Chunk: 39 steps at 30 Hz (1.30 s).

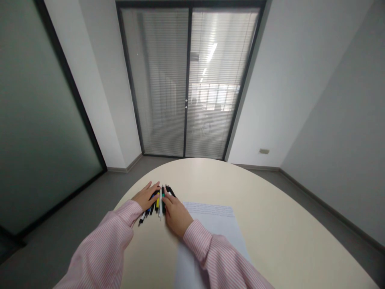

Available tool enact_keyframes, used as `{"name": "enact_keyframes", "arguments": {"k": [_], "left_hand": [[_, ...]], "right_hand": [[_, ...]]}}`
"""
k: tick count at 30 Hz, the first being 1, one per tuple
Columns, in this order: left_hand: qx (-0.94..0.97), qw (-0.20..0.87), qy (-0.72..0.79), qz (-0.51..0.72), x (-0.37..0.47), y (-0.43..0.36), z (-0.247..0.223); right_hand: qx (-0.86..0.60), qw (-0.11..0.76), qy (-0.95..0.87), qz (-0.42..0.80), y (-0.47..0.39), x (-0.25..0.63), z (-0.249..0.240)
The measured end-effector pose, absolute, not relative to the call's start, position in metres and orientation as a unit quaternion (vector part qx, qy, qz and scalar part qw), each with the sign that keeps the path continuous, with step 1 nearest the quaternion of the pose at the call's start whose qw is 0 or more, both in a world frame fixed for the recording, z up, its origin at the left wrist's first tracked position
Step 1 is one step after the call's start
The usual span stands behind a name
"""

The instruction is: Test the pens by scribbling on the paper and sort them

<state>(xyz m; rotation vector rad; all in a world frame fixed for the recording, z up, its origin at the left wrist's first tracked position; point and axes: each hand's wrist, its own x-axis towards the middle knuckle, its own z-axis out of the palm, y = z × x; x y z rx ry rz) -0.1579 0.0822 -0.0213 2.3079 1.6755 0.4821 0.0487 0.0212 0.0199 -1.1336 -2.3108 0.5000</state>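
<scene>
Several pens and markers (160,204) lie side by side in a loose bundle on the cream table (270,208), left of its middle. Among them are a yellow one, a white one, a green one and dark ones. My left hand (146,196) rests over the bundle's left side, fingers spread. On the right side, my right hand (177,214) lies against the pens with its fingers apart, touching them. Parts of the pens are hidden under both hands. A sheet of paper (213,228) with lines of writing at its top lies under my right forearm.
The table has a rounded far edge. Beyond it stand glass doors with blinds (186,80), and a frosted glass panel (39,100) is at the left. A small socket plate (264,151) sits low on the right wall.
</scene>
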Motion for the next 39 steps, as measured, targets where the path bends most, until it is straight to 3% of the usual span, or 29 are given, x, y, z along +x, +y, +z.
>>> {"name": "enact_keyframes", "arguments": {"k": [4, 10, 17, 29, 39], "left_hand": [[0.798, 0.124, 0.571, 0.147, -0.160, 0.081, -0.025], [0.800, 0.126, 0.571, 0.135, -0.154, 0.082, -0.033], [0.814, 0.119, 0.550, 0.145, -0.155, 0.090, -0.035], [0.816, 0.142, 0.523, 0.202, -0.152, 0.101, -0.032], [0.815, 0.174, 0.523, 0.181, -0.180, 0.053, -0.025]], "right_hand": [[-0.486, 0.285, -0.798, 0.214, 0.040, 0.063, 0.022], [-0.548, 0.237, -0.757, 0.265, 0.056, 0.085, 0.013], [-0.491, 0.226, -0.786, 0.300, 0.039, 0.074, 0.013], [-0.430, 0.257, -0.827, 0.254, 0.009, 0.081, 0.027], [-0.403, 0.305, -0.837, 0.211, -0.031, 0.177, 0.041]]}}
